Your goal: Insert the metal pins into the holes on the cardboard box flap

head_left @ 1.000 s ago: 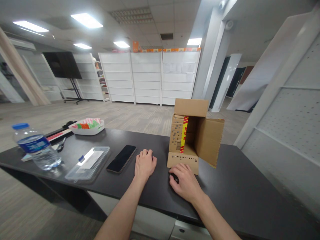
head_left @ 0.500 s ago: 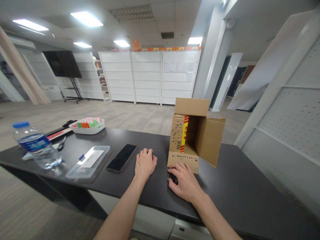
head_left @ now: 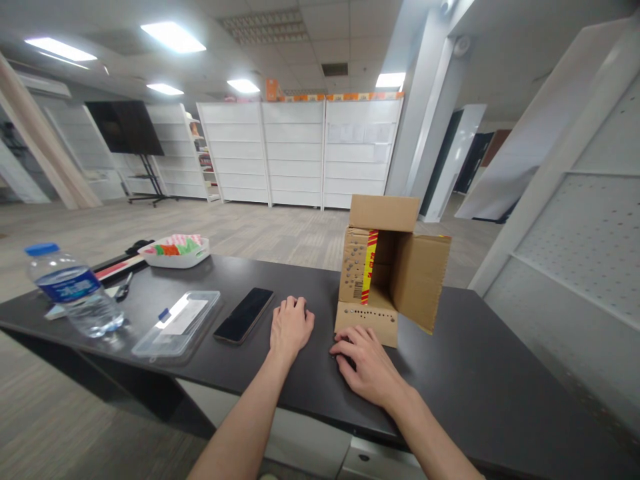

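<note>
My left hand (head_left: 291, 325) rests palm down on the dark desk (head_left: 310, 393), fingers slightly curled and a little apart, holding nothing that I can see. A black phone (head_left: 244, 316) lies just left of it. My right hand (head_left: 365, 363) is low over the desk in front of an opened cardboard box (head_left: 354, 267), its fingers bent and the index fingertip close to the thumb. A tiny dark thing shows at that fingertip, too small to name. Rows of dark round dots mark the box's front flap (head_left: 367, 323) and its left side. The underside of each hand is hidden.
A clear plastic case (head_left: 175, 327) with a white label lies left of the phone. Farther left stands a water bottle (head_left: 75, 293). A white tray (head_left: 180, 262) with colourful packets sits at the far edge. The box's side flap (head_left: 423, 283) juts to the right.
My right index finger has shifted slightly left and away from the thumb. The dark patch under the right hand shows less. My left hand and the box have not moved.
</note>
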Demonstrator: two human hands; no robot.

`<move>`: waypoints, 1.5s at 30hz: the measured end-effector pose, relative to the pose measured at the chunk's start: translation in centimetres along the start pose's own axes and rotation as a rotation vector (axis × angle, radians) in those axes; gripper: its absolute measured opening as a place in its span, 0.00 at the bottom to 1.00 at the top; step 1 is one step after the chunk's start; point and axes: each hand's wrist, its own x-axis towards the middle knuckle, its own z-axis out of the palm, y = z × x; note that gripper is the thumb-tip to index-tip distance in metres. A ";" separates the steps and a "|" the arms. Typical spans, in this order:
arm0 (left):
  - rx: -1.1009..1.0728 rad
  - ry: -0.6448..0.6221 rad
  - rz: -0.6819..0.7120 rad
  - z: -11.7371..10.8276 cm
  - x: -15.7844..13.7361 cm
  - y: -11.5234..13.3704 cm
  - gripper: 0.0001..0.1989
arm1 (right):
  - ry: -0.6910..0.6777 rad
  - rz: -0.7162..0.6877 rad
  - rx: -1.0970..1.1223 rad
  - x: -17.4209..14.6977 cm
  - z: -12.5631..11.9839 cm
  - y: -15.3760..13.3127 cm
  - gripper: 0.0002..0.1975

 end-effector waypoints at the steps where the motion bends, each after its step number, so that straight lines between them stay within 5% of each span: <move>1: -0.001 -0.003 -0.002 0.0 0.0 0.0 0.12 | -0.009 -0.001 -0.001 0.0 -0.1 -0.1 0.10; 15: -0.010 0.011 0.002 0.4 0.0 -0.1 0.13 | -0.053 0.017 -0.023 0.0 -0.3 -0.8 0.11; 24: -0.001 0.000 0.001 0.1 0.0 0.0 0.13 | 0.377 0.135 0.311 0.4 0.8 1.1 0.04; 29: -0.011 -0.003 0.000 0.2 0.0 0.0 0.13 | 0.637 0.395 0.611 0.8 1.8 2.6 0.10; 35: -0.022 -0.005 0.001 0.3 0.1 -0.1 0.13 | 0.710 0.482 0.933 1.2 2.1 3.0 0.17; 45: -0.011 -0.007 0.000 0.2 0.0 0.0 0.13 | 0.694 0.459 0.962 2.0 2.2 3.4 0.20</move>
